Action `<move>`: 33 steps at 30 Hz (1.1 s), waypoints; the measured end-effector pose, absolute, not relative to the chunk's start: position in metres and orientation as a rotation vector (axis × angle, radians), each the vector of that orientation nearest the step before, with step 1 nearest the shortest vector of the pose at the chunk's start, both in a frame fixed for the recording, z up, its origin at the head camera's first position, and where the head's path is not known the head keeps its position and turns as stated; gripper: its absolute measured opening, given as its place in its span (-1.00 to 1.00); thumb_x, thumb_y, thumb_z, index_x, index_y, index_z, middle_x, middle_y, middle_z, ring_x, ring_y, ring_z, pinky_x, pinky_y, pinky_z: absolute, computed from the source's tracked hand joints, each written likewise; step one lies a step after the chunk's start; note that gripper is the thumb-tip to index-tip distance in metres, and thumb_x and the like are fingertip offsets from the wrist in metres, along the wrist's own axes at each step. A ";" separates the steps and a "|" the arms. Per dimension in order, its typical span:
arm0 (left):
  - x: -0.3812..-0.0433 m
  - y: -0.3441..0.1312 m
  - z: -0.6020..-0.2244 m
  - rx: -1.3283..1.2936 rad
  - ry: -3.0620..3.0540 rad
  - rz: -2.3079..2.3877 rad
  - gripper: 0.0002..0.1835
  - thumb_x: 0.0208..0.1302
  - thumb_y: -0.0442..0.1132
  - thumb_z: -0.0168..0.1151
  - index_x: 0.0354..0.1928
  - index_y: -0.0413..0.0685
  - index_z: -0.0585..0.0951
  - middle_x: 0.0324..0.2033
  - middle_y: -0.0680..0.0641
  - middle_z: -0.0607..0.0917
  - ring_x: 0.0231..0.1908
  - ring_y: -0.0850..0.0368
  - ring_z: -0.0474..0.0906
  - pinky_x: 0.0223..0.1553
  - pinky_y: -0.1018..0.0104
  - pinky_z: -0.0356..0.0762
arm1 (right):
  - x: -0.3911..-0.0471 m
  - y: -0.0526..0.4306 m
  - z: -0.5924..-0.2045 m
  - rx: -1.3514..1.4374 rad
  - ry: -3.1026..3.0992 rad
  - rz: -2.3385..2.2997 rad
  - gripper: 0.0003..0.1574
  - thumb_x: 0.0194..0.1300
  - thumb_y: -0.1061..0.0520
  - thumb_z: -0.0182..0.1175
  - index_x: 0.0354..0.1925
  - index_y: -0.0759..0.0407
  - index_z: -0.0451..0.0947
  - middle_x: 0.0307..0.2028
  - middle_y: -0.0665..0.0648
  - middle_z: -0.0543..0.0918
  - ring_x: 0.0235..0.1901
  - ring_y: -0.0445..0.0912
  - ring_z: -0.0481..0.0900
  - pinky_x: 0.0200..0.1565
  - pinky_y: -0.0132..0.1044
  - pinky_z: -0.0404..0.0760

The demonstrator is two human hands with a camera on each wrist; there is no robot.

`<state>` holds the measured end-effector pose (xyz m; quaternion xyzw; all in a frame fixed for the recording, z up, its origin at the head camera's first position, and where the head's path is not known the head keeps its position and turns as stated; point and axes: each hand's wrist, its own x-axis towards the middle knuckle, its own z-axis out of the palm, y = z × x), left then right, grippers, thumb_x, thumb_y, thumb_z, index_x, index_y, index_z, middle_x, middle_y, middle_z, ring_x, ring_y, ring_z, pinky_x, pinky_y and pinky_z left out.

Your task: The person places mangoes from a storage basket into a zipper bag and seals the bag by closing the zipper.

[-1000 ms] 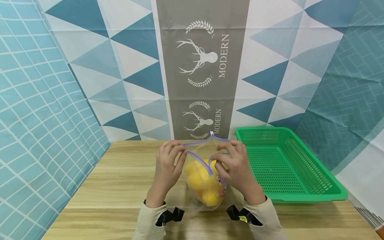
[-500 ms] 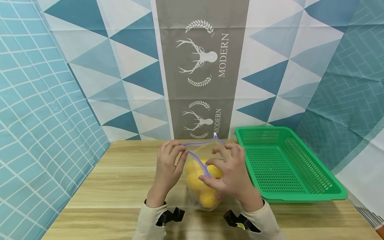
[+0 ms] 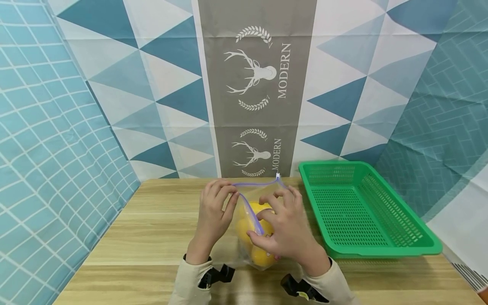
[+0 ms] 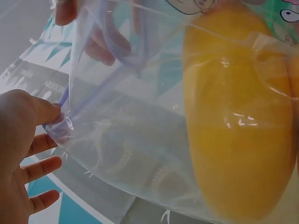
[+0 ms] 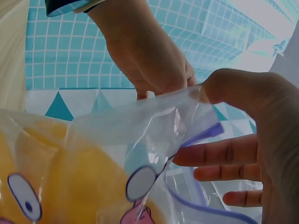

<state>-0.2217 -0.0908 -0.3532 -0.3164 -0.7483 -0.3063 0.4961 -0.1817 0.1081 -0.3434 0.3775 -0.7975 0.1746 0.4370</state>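
Observation:
A clear zip bag [image 3: 244, 250] with a purple zip strip and printed cartoon figures stands on the table, its mouth spread apart. Inside are several smooth, elongated yellow fruits [image 4: 238, 116], mango-like in shape. My left hand [image 3: 216, 207] pinches the left side of the bag's mouth between thumb and fingers. At the near right side of the mouth is my right hand [image 3: 284, 226], thumb and index finger parted and touching the film, with the zip's near end between them. Its other fingers [image 5: 229, 172] are extended in the right wrist view. At the far corner sits a white zip slider [image 3: 278, 175].
A green perforated plastic basket [image 3: 385, 253] stands on the right of the wooden table [image 3: 152, 237]. Patterned cloth [image 3: 259, 84] hangs behind the table, and blue tiled-pattern cloth [image 3: 57, 140] hangs along the left.
My right hand has moved left and toward me, its thumb and index finger parting. The zip's near end has come nearer, and the slider has shifted right. My left hand has barely moved.

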 end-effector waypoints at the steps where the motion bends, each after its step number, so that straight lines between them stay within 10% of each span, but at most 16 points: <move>1: -0.222 -0.091 -0.353 -0.766 -1.812 -0.742 -0.63 0.57 -0.02 -0.02 -0.29 -0.11 0.60 -0.20 -0.12 0.63 -0.04 -0.20 0.50 -0.12 -0.20 0.39 | -0.182 0.108 -0.344 0.941 -1.979 0.433 -0.63 0.00 -0.22 0.32 -0.59 0.03 0.64 -0.24 0.05 0.59 -0.11 0.10 0.38 0.04 0.35 0.24; 14: -0.221 -0.093 -0.352 -0.755 -1.806 -0.741 -0.61 0.56 -0.01 -0.01 -0.30 -0.11 0.62 -0.19 -0.15 0.64 -0.04 -0.22 0.50 -0.19 -0.18 0.37 | -0.181 0.113 -0.340 0.922 -1.922 0.433 -0.95 -0.11 0.17 0.29 -0.59 0.09 0.58 -0.32 0.05 0.56 -0.15 0.10 0.41 0.03 0.43 0.22; 33: -0.213 -0.088 -0.346 -0.813 -1.798 -0.755 -0.66 0.54 -0.01 0.03 -0.30 -0.07 0.61 -0.18 -0.12 0.63 0.01 -0.21 0.48 -0.16 -0.16 0.34 | -0.192 0.133 -0.336 0.796 -1.842 0.401 -0.81 0.13 0.22 0.11 -0.53 0.13 0.63 -0.36 0.13 0.62 -0.26 0.14 0.40 -0.15 0.19 0.26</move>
